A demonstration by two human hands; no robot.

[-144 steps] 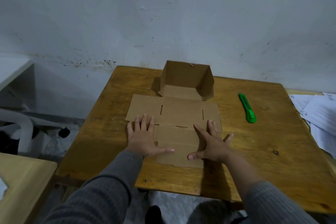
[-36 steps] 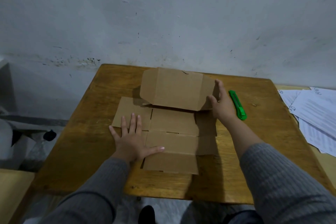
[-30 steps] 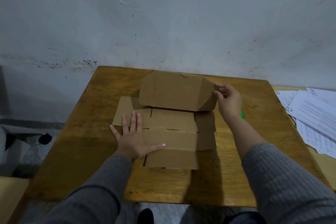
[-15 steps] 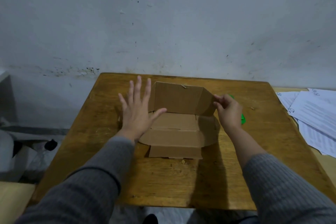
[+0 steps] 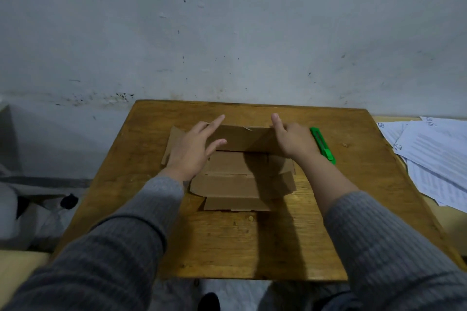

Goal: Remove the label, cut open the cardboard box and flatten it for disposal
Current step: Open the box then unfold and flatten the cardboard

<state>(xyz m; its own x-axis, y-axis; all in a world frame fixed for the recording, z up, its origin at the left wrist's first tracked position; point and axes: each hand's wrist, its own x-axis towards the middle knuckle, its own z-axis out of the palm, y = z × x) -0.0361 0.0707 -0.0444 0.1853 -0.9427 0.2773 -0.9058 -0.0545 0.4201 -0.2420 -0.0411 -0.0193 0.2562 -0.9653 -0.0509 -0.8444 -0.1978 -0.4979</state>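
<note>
The brown cardboard box (image 5: 240, 179), cut open, lies in folded layers on the middle of the wooden table (image 5: 227, 242). Its far panel (image 5: 242, 140) is tipped down toward me over the flat panels. My left hand (image 5: 194, 146) lies with straight, spread fingers on the left end of that panel. My right hand (image 5: 290, 136) presses on its right end, thumb stretched out along the far edge. A side flap sticks out to the left of my left hand. No label shows on the cardboard.
A green utility knife (image 5: 322, 145) lies on the table just right of my right hand. Printed paper sheets (image 5: 434, 156) are spread on a surface at the right. The grey wall runs behind the table's far edge. Small crumbs dot the wood near the front.
My left hand left the flat panels and moved up onto the far panel. Both hands have pushed that standing panel down toward me. The near flaps have risen a little and overlap.
</note>
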